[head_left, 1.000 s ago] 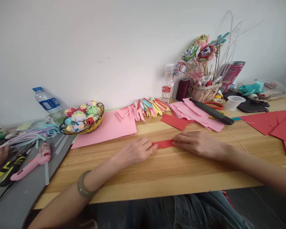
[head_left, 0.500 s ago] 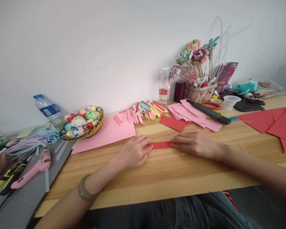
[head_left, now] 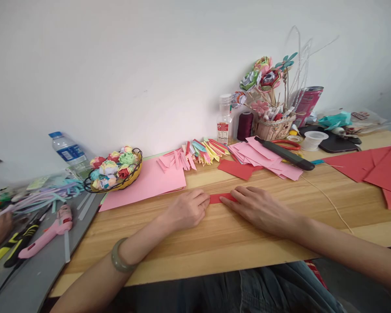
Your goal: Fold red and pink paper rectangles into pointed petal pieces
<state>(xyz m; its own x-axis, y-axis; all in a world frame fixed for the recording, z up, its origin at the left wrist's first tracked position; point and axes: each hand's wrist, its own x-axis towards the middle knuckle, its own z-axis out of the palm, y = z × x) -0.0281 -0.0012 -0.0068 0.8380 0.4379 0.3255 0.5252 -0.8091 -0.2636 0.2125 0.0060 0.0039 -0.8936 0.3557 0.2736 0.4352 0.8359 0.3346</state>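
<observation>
The wooden bench (head_left: 215, 248) serves as the work surface and is overlapped at its left by a grey board (head_left: 29, 278). Large red sheets (head_left: 386, 171) are laid flat at the far right, apparently so that the middle is left for handwork. A pink sheet (head_left: 143, 187) is placed at the left rear; its near left corner is overlapped by nothing, while its rear left part lies beneath a woven bowl (head_left: 135, 176) of paper flowers, probably gathered there against scattering. A decorated basket (head_left: 273, 129), filled with upright stems, is stood near the wall, likely for support.

The right hand (head_left: 263, 211) is laid palm down, with extended fingers on the right part of a red paper strip (head_left: 216, 198); the strip is presumably steadied against the bench. Whether its grip is closed on the paper cannot be told. The left hand (head_left: 185, 211) is curled, its grip closed on the strip's left end between thumb and fingers, seemingly for fine control. The strip is thus held between both hands, near the bench's middle.

A dark-handled tool (head_left: 285, 154) is rested across pink slips (head_left: 262, 160), and may act as a weight. Small folded papers (head_left: 211, 153) are bunched beside them.
</observation>
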